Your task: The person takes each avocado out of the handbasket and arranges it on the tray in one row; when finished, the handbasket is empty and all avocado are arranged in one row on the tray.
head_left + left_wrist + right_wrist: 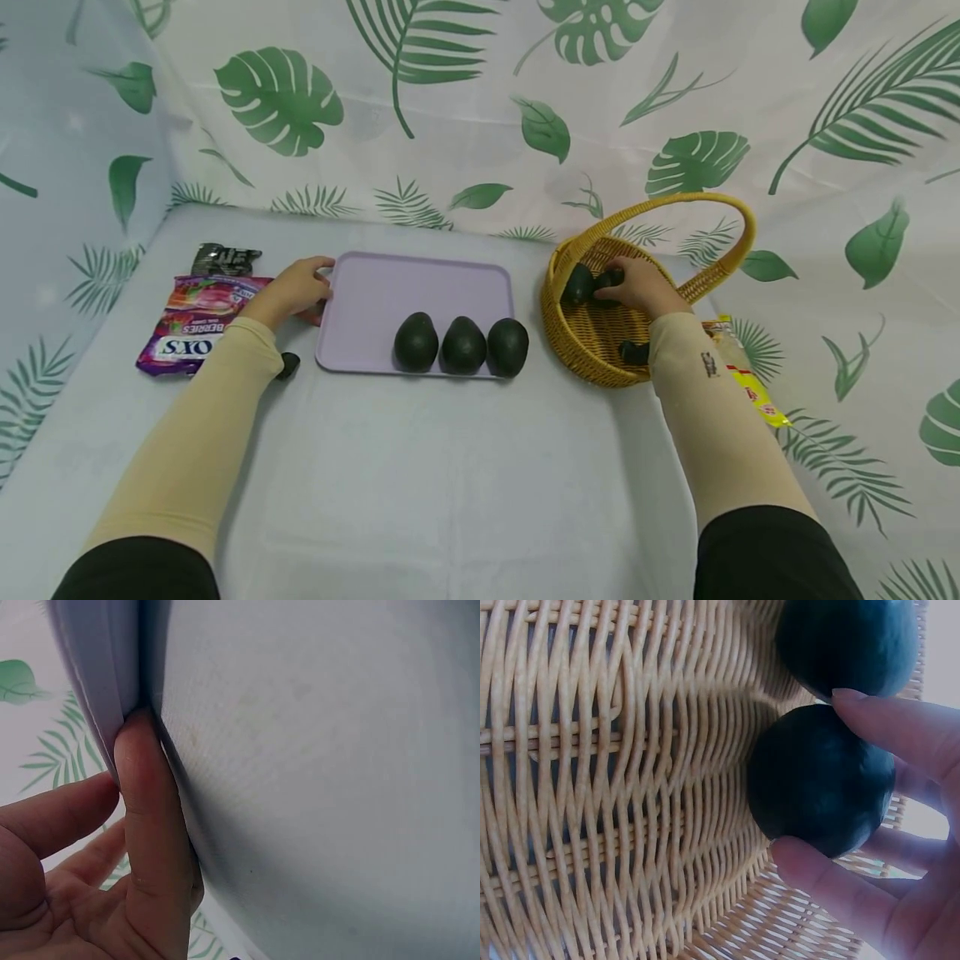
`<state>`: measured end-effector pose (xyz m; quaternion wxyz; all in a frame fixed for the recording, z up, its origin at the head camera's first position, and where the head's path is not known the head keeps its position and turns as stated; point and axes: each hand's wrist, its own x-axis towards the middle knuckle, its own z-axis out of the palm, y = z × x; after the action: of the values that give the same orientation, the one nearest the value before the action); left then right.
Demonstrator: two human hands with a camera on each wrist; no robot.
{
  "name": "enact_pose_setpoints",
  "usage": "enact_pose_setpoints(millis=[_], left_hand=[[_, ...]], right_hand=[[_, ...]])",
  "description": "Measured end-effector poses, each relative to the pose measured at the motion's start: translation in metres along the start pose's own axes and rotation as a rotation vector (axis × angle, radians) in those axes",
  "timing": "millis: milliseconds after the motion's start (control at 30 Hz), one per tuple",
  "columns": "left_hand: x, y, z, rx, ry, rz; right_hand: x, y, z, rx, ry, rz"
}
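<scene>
My left hand [298, 287] is at the left edge of a lilac tray [420, 287]. In the left wrist view its thumb and a finger pinch the tray's rim [94, 671]. Three dark green avocados stand in a row along the tray's front edge: one [416, 342] on the left, one [463, 346] in the middle, one [507, 347] at the right corner. My right hand [643, 287] reaches into a wicker basket [562, 342] and grips an avocado [817, 780] between thumb and fingers. Another avocado [847, 645] lies right beside it.
Near the basket's front wall shows another dark avocado [634, 353]. The basket's tall handle [738, 242] arches behind my right hand. A yellow packet [757, 396] is partly behind the right sleeve. Left are a purple snack bag [187, 321], a black packet [225, 260] and a small dark object [288, 365].
</scene>
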<state>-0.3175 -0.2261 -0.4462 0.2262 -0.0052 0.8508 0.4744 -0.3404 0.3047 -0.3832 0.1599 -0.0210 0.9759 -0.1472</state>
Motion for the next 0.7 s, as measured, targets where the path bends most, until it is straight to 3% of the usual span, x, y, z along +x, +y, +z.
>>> enact_pose_setpoints(millis=[700], left_hand=[[-0.0004,0.0004,0.0004,-0.003,-0.005,-0.001]], right_hand=[[0.0013,0.0031,0.007,-0.001,0.024,-0.037]])
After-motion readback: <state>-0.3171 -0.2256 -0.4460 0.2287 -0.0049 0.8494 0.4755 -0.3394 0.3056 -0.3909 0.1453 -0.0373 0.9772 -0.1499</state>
